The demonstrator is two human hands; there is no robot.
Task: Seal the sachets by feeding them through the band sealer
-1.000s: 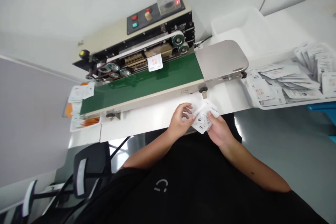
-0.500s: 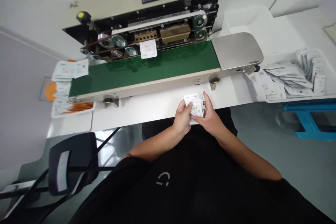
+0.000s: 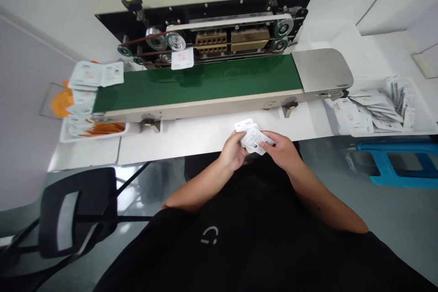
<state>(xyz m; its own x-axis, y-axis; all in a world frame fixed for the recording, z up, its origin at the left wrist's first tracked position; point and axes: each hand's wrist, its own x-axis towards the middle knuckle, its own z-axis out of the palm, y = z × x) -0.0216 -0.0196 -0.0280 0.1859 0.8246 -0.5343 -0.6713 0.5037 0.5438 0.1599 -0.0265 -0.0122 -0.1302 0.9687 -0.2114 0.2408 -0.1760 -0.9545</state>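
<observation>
My left hand [image 3: 233,151] and my right hand [image 3: 282,149] are closed together on a small stack of white printed sachets [image 3: 252,138], held at the front edge of the white table [image 3: 191,137]. The top sachet is tilted, its printed face up. Behind them runs a band sealer machine [image 3: 212,23] with a green conveyor belt [image 3: 201,84]. One white sachet [image 3: 182,58] with red print stands at the sealing rollers on the left part of the belt.
A white tray [image 3: 419,121] with several sachets lies at the right, under the steel end plate [image 3: 321,70]. At the belt's left end, sealed sachets [image 3: 96,75] pile over a tray [image 3: 94,132] with orange pieces. A black chair [image 3: 75,210] stands lower left, a blue stool [image 3: 397,164] at right.
The sachet on the belt has travelled left to the rollers. My hands have drawn the stack together and tilted the top sachet; the view has shifted, putting the machine further right in the picture.
</observation>
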